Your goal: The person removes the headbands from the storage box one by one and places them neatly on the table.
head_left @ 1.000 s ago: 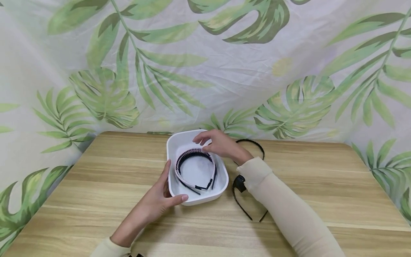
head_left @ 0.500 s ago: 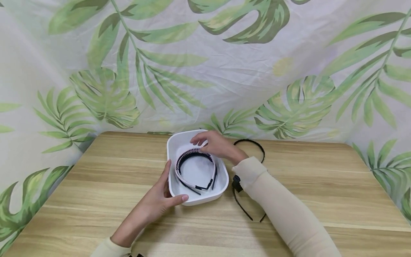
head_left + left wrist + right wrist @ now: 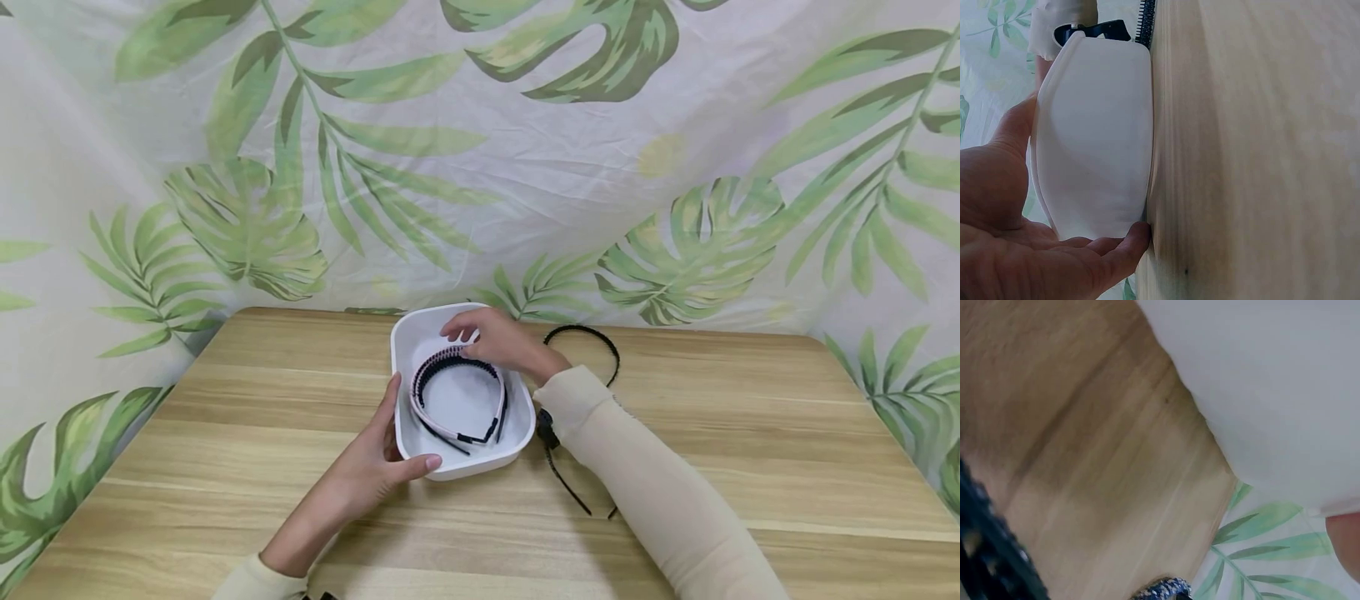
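Observation:
A white, rounded plastic basin (image 3: pixel 468 472) stands on the table, held along its left side by my left hand (image 3: pixel 363 475). The thumb lies over the near rim; in the left wrist view the fingers curl round the outer wall (image 3: pixel 1097 137). Inside lie a pale pink headband (image 3: pixel 438 427) with dark teeth and a black headband (image 3: pixel 450 447), nested together. My right hand (image 3: pixel 501 340) reaches over the basin's far right side, fingers loosely bent and apart. Its thumb tip overlaps the pink headband's toothed top. The right wrist view shows only the basin's outer wall (image 3: pixel 1272 394).
Right of the basin, a black toothed headband (image 3: pixel 596 332) lies on the wooden table (image 3: pixel 750 450). Thin black headband ends (image 3: pixel 572 490) show below, partly covered by the right sleeve (image 3: pixel 660 492). A leaf-patterned cloth (image 3: pixel 570 183) hangs behind the table.
My right hand and forearm have shifted slightly left over the basin. The headbands inside stay in place, and the left hand keeps its grip on the basin.

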The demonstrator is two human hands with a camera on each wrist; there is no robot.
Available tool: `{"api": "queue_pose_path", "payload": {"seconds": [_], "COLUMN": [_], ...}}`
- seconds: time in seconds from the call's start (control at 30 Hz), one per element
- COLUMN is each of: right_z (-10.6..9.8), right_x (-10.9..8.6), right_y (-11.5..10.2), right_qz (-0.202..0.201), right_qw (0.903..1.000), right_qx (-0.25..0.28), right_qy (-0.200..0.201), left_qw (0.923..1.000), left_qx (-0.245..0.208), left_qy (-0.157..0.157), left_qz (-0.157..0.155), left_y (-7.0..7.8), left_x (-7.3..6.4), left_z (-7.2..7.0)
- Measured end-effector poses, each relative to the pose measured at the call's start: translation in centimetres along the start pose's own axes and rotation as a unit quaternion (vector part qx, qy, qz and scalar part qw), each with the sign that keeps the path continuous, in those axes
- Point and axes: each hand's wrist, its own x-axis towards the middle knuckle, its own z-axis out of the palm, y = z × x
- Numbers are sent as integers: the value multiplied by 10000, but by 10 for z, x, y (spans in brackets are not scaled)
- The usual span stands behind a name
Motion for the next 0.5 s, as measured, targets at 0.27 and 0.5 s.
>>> {"api": "queue_pose_path", "payload": {"seconds": [0.27,0.5], "right_z": [4,6], "right_x": [1,0], "right_y": [-1,-1], "right_qz": [-114,2], "right_qw": [9997,9991], "right_qx": [-163,-416], "right_qy": [113,93], "left_qw": [10000,10000], "left_qx": [-14,-38], "left_qy": [11,4], "left_qz": [-8,-36], "left_y": [-1,0], "left_x": [0,1], "left_z": [0,0]}}
